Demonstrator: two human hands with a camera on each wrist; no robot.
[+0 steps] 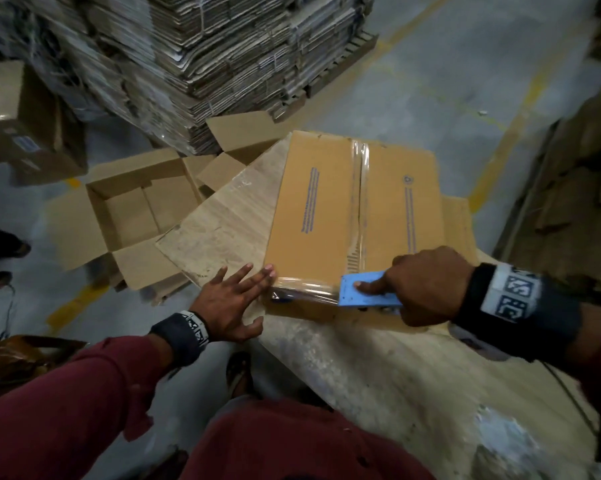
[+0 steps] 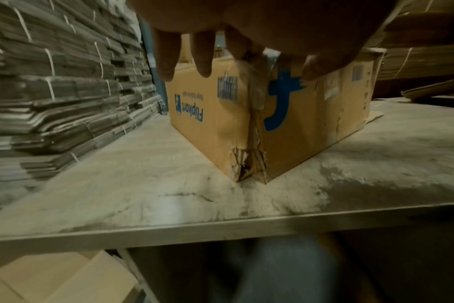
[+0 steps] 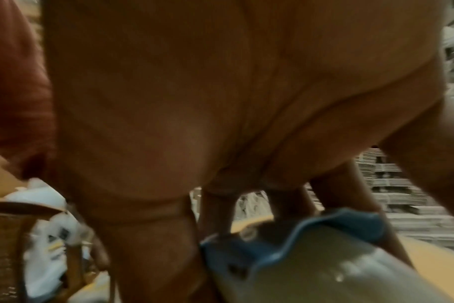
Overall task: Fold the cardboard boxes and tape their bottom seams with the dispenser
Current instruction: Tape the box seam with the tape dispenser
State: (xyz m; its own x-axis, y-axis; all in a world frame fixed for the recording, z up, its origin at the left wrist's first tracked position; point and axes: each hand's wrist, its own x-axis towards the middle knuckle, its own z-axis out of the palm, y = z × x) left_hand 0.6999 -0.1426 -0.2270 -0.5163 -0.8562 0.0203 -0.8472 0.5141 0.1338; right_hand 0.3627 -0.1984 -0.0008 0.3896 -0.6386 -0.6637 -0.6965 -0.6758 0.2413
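A folded brown cardboard box [image 1: 320, 209] stands bottom-up on the worn table [image 1: 378, 368], clear tape running down its middle seam and across its near edge. My right hand [image 1: 427, 285] grips the blue tape dispenser [image 1: 365, 292] at the box's near edge, forefinger stretched along its plate. My left hand [image 1: 233, 299] is spread flat, its fingertips touching the box's near left corner. The left wrist view shows that torn corner of the box [image 2: 249, 127] with straight fingers [image 2: 202, 55] above it. In the right wrist view the dispenser [image 3: 311, 242] and its tape roll sit under my fingers.
An open box [image 1: 136, 209] with raised flaps sits on the floor left of the table. Tall bundles of flattened cartons [image 1: 188, 57] fill the back left on a pallet. Another taped box [image 1: 18, 116] is at far left. More flat cardboard [image 1: 576, 174] stands at right.
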